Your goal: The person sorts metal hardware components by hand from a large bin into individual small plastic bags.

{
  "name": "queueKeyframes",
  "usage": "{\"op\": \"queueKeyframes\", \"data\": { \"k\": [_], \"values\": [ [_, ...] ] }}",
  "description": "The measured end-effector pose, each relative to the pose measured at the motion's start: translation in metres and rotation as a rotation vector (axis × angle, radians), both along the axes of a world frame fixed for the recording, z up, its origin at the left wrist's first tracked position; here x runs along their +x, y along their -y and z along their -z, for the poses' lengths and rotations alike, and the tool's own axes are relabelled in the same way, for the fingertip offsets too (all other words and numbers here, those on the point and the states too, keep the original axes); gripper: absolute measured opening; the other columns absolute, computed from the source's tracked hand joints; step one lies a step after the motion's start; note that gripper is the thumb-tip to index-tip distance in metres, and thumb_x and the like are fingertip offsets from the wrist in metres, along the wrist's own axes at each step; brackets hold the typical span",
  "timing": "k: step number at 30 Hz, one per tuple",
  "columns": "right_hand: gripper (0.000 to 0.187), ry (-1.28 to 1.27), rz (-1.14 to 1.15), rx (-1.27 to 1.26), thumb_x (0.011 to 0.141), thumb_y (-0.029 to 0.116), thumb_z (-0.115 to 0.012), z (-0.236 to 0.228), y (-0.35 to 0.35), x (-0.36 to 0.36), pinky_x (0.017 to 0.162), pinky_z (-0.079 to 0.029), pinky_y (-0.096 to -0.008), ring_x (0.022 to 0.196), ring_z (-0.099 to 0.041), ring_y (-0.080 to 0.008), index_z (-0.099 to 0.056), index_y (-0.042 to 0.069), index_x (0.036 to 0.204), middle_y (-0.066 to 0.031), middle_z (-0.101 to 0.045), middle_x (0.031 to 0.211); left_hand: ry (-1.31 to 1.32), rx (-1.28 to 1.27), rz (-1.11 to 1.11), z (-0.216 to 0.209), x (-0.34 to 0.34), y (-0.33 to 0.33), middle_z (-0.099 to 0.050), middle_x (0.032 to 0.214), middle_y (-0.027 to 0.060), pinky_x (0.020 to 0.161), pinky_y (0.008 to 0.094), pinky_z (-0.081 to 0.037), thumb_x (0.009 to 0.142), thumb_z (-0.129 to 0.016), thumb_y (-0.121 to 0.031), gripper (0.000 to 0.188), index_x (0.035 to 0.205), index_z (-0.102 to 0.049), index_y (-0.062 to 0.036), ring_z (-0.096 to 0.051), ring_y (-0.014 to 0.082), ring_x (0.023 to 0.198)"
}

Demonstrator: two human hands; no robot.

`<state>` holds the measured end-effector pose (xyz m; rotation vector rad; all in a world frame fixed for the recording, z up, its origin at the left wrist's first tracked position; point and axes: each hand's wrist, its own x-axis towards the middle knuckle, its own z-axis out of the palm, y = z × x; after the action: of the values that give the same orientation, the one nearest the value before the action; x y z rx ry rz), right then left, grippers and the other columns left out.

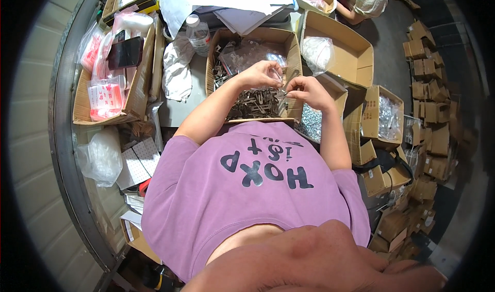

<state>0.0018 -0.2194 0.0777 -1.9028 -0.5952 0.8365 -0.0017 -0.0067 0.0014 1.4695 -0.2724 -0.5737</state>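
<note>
Over an open cardboard box [210,80] both of my hands are close together. My left hand [262,75] is closed, its fingers curled round what looks like a small clear plastic bag [276,75]. Just to its right, my right hand [310,92] pinches thumb and fingers together; whatever is between the tips is too small to make out. Below the hands, many flat dark metal pieces [252,106] fill the near part of the box. Clear plastic bags [250,55] lie in its far part.
A capped clear bottle [198,35] and white cloth [178,68] stand left of the box. Farther left, a carton [135,98] holds pink-printed bags and a dark phone [125,53]. Small screws [312,123] fill a box at right. Another person [361,1] is at the far right.
</note>
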Motion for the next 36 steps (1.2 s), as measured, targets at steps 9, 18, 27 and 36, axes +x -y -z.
{"op": "queueKeyframes", "data": {
  "k": [9, 18, 27, 36],
  "values": [
    [0.013, 0.094, -0.024, -0.092, 0.072, 0.004, -0.069, 0.014, 0.006, -0.008, 0.063, -0.046, -0.0277, 0.067, -0.059, -0.0162, -0.062, -0.001, 0.082, -0.0073, -0.063, 0.072, -0.185, -0.189, -0.082, 0.005, 0.001, -0.004, -0.062, 0.083, 0.0043, 0.063, 0.0248, -0.047, 0.070, -0.074, -0.002, 0.034, 0.095, -0.051, -0.0038, -0.058, 0.0100, 0.073],
    [0.014, 0.356, 0.089, -0.142, 0.069, 0.006, -0.071, 0.022, 0.013, -0.006, 0.069, -0.047, -0.0294, 0.077, -0.058, -0.0209, -0.061, 0.001, 0.076, -0.0092, -0.054, 0.093, 0.210, 0.136, -0.248, 0.011, 0.006, -0.005, -0.054, 0.077, 0.0003, 0.062, 0.0221, -0.046, 0.070, -0.067, 0.004, 0.029, 0.093, -0.050, -0.0033, -0.053, 0.0074, 0.071],
    [0.012, -0.583, 0.760, 0.836, 0.085, 0.014, -0.063, 0.047, -0.013, -0.033, 0.067, -0.047, -0.0241, 0.072, -0.055, -0.0103, -0.054, 0.006, 0.087, -0.0034, -0.060, 0.082, -0.101, -0.559, -0.568, 0.001, -0.004, 0.015, -0.056, 0.090, 0.0086, 0.062, 0.0259, -0.052, 0.075, -0.064, 0.004, 0.028, 0.096, -0.047, -0.0029, -0.059, 0.0152, 0.071],
    [0.021, -0.354, 0.871, 0.867, 0.095, 0.025, -0.049, 0.064, -0.057, -0.046, 0.081, -0.044, -0.0294, 0.093, -0.052, -0.0114, -0.049, 0.008, 0.108, -0.0020, -0.056, 0.101, -0.341, -0.745, -0.510, -0.006, -0.026, 0.039, -0.059, 0.094, 0.0083, 0.075, 0.0305, -0.052, 0.074, -0.067, 0.005, 0.027, 0.093, -0.050, -0.0054, -0.060, 0.0170, 0.084]
  ]
}}
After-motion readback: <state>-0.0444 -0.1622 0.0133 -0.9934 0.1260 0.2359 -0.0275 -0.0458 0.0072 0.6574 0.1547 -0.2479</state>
